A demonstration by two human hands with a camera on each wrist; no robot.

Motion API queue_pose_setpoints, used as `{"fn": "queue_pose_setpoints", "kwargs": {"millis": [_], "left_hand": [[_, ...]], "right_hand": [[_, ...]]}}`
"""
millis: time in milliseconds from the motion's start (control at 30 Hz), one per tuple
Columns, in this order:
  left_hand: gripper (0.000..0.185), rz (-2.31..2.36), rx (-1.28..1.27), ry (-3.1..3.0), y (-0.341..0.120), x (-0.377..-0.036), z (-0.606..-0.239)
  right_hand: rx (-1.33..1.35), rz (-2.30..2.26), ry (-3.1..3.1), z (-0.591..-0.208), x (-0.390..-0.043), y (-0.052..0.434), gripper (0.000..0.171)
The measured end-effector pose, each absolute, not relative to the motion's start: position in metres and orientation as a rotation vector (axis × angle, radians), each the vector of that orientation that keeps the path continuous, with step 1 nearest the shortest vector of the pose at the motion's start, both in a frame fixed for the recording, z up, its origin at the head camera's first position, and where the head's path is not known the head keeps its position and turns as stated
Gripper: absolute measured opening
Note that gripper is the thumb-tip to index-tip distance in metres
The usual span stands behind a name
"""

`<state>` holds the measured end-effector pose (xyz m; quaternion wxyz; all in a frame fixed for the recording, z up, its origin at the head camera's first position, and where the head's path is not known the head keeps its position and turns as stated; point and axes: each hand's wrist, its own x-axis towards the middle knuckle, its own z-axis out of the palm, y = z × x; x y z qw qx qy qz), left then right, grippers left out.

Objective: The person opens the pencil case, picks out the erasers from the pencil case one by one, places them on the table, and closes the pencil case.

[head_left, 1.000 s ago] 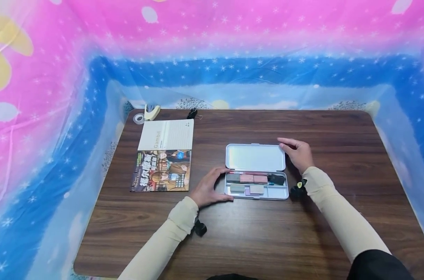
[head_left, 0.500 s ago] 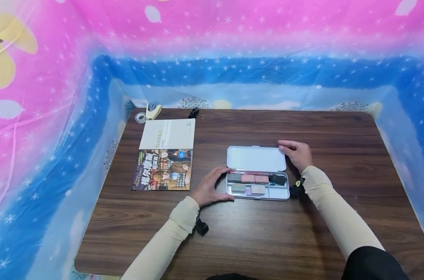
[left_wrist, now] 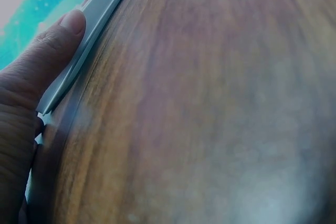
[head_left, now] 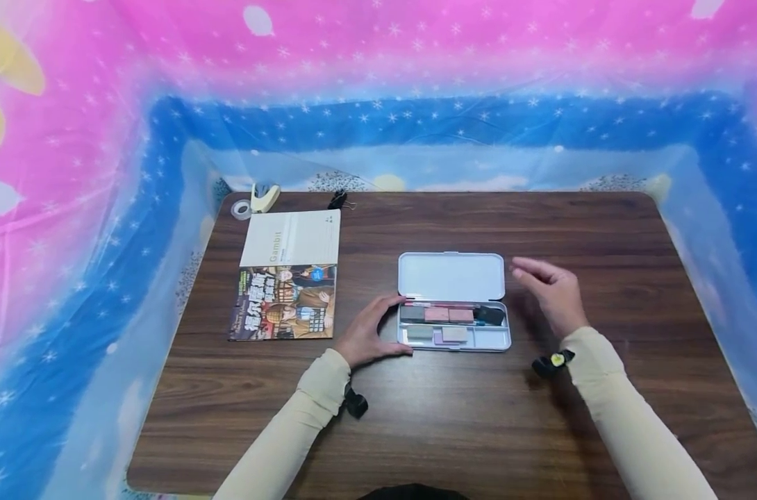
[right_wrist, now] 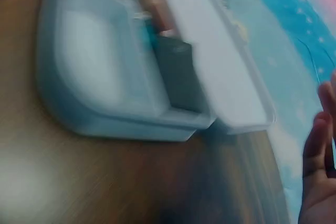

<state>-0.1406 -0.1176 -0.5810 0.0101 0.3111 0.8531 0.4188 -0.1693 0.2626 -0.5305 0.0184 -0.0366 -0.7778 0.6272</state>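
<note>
A white pencil case [head_left: 487,339] lies on the table with its lid [head_left: 451,276] folded back, away from the person. My left hand [head_left: 366,335] grips the case's left end, thumb at the front edge and fingers at the back near the hinge. In the left wrist view the thumb [left_wrist: 58,45] presses against the case's side [left_wrist: 100,19]. My right hand [head_left: 552,295] is off the lid's right edge, fingers loosely bent, holding nothing. Inside the case are two pink blocks [head_left: 448,315], a dark grey block [head_left: 412,314], a black piece [head_left: 491,316] and several pale blocks [head_left: 455,334].
To the left lie a cream notebook [head_left: 303,236] and a comic-style book [head_left: 285,303]. Behind them are a tape roll [head_left: 241,209], a cream stapler [head_left: 266,198] and a black binder clip [head_left: 337,199]. A patterned curtain [head_left: 416,125] surrounds the wooden table [head_left: 416,423].
My right hand has come away from the lid's corner and moved right, towards the person. My left hand keeps its grip on the case, which stays open in place.
</note>
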Motion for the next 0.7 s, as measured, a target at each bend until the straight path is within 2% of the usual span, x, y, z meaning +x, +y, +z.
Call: {"fn": "queue_pose_setpoints", "kwargs": {"millis": [167,333,500,700], "left_hand": [[0.103,1.319,0.97,2.666,-0.12,-0.14,-0.58],[0.102,1.31,0.958,2.675,-0.122,-0.141,-0.578],[0.103,1.31,0.956,2.685,-0.121,-0.141,-0.577],[0.103,1.298,0.962,2.67,-0.117,-0.14,-0.578]], "right_hand": [[0.308,1.404,-2.752,-0.537,-0.134,0.263,0.024],[0.603,1.004,-2.804,-0.545,-0.125,0.257,0.031],[0.659,0.937,-2.804,-0.548,-0.127,0.255,0.035],[0.594,0.971,-2.792,-0.55,-0.125,0.258,0.031]]}}
